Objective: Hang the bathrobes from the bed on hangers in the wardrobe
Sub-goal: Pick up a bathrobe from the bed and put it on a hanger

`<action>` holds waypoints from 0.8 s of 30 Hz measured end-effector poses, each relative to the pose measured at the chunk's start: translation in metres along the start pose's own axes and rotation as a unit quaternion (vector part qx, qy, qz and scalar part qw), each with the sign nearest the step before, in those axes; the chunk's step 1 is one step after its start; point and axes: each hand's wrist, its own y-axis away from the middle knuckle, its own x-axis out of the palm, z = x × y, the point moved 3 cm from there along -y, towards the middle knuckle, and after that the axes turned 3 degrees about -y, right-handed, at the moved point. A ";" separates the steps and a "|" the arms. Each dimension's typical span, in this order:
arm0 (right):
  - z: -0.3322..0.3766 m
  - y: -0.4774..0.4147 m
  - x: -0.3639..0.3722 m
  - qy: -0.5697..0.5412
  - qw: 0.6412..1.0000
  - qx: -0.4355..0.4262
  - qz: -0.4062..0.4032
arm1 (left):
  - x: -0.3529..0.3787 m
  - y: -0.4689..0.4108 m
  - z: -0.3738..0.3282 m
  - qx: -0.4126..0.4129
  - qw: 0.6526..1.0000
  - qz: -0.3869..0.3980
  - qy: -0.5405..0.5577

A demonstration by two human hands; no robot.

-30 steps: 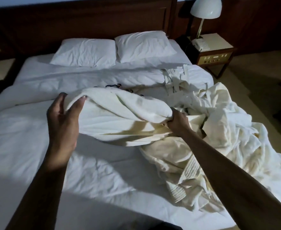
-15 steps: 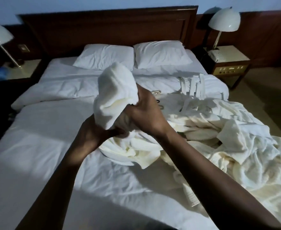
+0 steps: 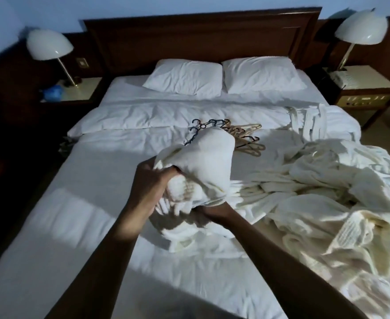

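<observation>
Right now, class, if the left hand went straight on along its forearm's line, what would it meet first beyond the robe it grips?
Probably the pile of hangers on the bed, just past the left hand and its bathrobe; its height above them is unclear.

White bed fills the view, with two pillows side by side and touching, up against the headboard. Below them the duvet is folded back in a thick band across the width. Mid-bed, a tangle of hangers, dark and pale together. Right side: a rumpled heap of bathrobes, loose belts just above it. One bathrobe trails its folds on the bed up front.
</observation>
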 end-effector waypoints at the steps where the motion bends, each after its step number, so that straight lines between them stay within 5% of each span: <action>1: 0.004 0.000 0.010 -0.043 0.999 -0.010 -0.009 | -0.006 -0.002 -0.003 0.006 1.000 -0.006 0.003; 8: 0.062 0.019 0.041 -0.283 0.949 -0.091 0.105 | -0.051 -0.014 -0.050 0.136 0.990 -0.014 0.030; 10: 0.048 0.011 0.039 -0.300 0.946 -0.061 0.104 | -0.056 -0.024 -0.042 0.099 0.995 0.012 0.020; 12: 0.014 0.001 0.026 -0.276 0.961 0.003 0.035 | -0.055 -0.030 -0.018 0.024 0.999 0.033 -0.017; 15: -0.062 -0.005 -0.012 -0.095 0.981 0.128 -0.109 | -0.059 -0.030 0.025 -0.013 0.996 0.004 -0.087; 18: -0.087 -0.005 -0.032 0.046 0.973 0.179 -0.137 | -0.053 -0.023 0.043 -0.036 0.996 0.011 -0.086; 24: -0.018 -0.018 -0.030 0.168 0.976 -0.113 -0.083 | 0.015 -0.020 0.019 -0.024 0.974 0.170 -0.147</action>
